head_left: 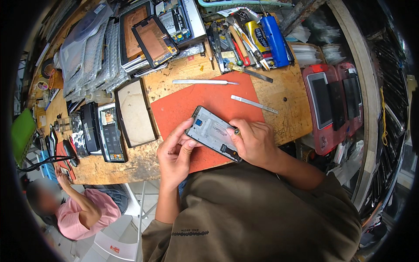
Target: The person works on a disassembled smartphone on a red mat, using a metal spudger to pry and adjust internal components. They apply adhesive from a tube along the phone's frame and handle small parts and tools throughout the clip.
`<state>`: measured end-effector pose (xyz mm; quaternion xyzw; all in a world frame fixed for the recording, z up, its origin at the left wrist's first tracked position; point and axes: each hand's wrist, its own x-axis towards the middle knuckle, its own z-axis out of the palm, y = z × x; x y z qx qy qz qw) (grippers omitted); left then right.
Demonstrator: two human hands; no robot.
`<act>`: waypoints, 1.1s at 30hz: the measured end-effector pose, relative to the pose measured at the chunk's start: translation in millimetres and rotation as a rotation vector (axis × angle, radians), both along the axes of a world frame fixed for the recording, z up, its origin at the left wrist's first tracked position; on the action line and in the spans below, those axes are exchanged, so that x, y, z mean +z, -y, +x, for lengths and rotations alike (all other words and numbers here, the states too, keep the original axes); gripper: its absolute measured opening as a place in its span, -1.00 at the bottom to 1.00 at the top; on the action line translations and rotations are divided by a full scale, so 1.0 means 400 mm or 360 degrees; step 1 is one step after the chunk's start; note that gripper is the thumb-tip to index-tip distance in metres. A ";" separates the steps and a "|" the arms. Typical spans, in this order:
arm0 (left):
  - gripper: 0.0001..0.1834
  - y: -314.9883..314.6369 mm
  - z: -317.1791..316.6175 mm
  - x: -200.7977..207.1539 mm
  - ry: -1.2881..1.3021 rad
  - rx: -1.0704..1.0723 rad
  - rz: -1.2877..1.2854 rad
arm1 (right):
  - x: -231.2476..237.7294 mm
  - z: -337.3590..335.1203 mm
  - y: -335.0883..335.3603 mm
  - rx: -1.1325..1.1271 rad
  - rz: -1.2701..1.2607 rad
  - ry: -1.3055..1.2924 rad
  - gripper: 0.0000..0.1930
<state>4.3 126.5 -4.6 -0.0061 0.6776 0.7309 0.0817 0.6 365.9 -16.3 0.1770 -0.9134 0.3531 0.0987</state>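
Note:
Over the red-orange work mat (174, 111), a phone mid-frame (211, 126) lies tilted between my hands, grey inside with a dark rim. My left hand (175, 153) is closed on its left end, thumb and fingers at the edge. At the right end, my right hand (257, 142) is closed round a slim tool (237, 131); only its round, brass-and-dark end shows between thumb and forefinger. Whether its tip touches the frame is hidden. Beyond my hands lie metal tweezers (198, 82) and a flat metal blade (253, 104).
Bubble-wrapped parts (89, 61) and phone or tablet panels (155, 41) are stacked at the far left. A tool pile includes a blue tool (276, 41). An empty shallow tray (133, 113) stands left of the mat. Red cases (323, 109) are at right; a person in pink (87, 209) sits lower left.

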 end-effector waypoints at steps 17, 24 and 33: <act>-0.52 -0.046 -0.049 0.021 -0.0040 0.0468 0.0242 | 0.070 -0.067 0.041 0.0117 -0.0680 0.0349 -0.79; -0.59 -0.106 -0.061 0.089 -0.0442 0.0832 0.0123 | 0.081 -0.082 0.149 0.0013 -0.1223 0.0145 -0.59; -0.61 -0.100 -0.056 0.117 -0.0562 0.0820 0.0305 | 0.061 -0.065 0.182 -0.0009 -0.1407 0.0103 -0.55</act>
